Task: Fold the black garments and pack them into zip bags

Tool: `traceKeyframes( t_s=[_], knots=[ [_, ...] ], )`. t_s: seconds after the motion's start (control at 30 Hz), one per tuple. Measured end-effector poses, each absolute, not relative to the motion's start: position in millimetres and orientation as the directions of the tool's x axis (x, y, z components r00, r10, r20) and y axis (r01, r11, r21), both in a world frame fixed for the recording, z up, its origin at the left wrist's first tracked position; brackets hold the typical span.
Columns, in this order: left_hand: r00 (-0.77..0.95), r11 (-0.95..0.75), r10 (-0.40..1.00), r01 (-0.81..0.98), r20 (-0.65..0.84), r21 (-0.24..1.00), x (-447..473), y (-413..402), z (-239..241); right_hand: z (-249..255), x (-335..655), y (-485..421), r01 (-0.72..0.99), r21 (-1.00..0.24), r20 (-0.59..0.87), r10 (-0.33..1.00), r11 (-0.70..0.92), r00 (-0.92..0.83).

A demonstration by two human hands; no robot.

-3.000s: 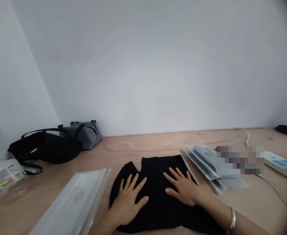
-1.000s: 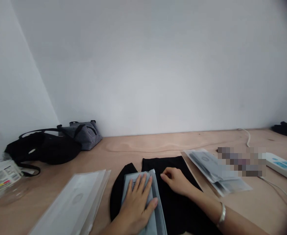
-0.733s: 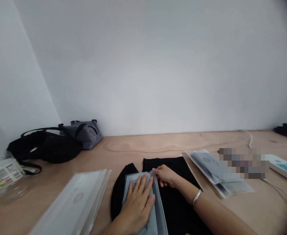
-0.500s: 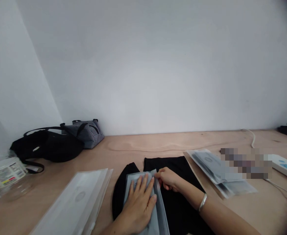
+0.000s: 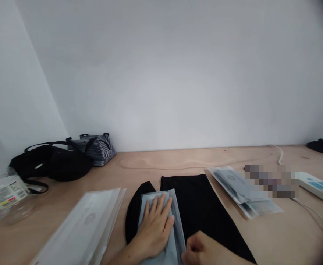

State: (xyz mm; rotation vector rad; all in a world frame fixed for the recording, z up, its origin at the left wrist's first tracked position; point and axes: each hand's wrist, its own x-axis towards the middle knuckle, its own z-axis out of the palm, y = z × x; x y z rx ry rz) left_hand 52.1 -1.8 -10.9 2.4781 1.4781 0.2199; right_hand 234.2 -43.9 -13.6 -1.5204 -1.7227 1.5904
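The frosted zip bag (image 5: 179, 224), with something grey folded inside, lies flat on the left part of a black cloth (image 5: 208, 213), which is spread over the wooden tabletop (image 5: 296, 239). The left hand (image 5: 156, 232) rests palm down on the bag, fingers spread and grip released. The right hand (image 5: 201, 250) is curled, its grip clenched at the bag's right edge, low down, where thumb and forefinger seem to pinch it. Left of the cloth, apart from it, lie pale pouches (image 5: 78, 224); just beyond its right side is a pile of packed pouches (image 5: 231, 186). Near the wall sit a striped bag (image 5: 102, 152) and a black bag (image 5: 67, 165), with a clear jar (image 5: 5, 195) nearer, and a white power strip (image 5: 314, 184) lies far right
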Motion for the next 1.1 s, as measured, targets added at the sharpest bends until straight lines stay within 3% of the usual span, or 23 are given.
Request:
traceKeyframes(
  t_s=[0.07,0.17,0.37,0.57,0.73,0.87,1.1],
  knots=[
    [0.475,-0.455,0.88,0.842,0.002,0.29,52,-2,-11,-16,242,-47,0.483,-0.862,-0.343,0.878,-0.153,-0.335],
    [0.472,-0.453,0.881,0.838,0.01,0.304,50,0,-13,-11,252,-35,0.49,-0.848,-0.398,0.851,-0.2,-0.342],
    [0.437,-0.419,0.898,0.81,0.053,0.41,46,4,-17,2,242,5,0.358,-0.911,-0.358,0.825,-0.205,-0.437],
    [0.383,-0.394,0.915,0.771,0.13,0.5,46,3,-14,-2,209,30,0.455,-0.88,-0.314,0.889,-0.14,-0.334],
    [0.376,-0.416,0.909,0.803,0.18,0.427,45,0,-17,-9,189,39,0.514,-0.857,-0.205,0.943,-0.043,-0.263],
    [0.31,-0.334,0.943,0.874,0.123,0.354,45,0,-19,-13,206,38,0.597,-0.802,-0.092,0.987,0.006,-0.134],
    [0.298,-0.294,0.954,0.907,0.032,0.302,52,-2,-20,-6,288,52,0.714,-0.698,0.056,0.99,-0.056,0.132]
  ],
)
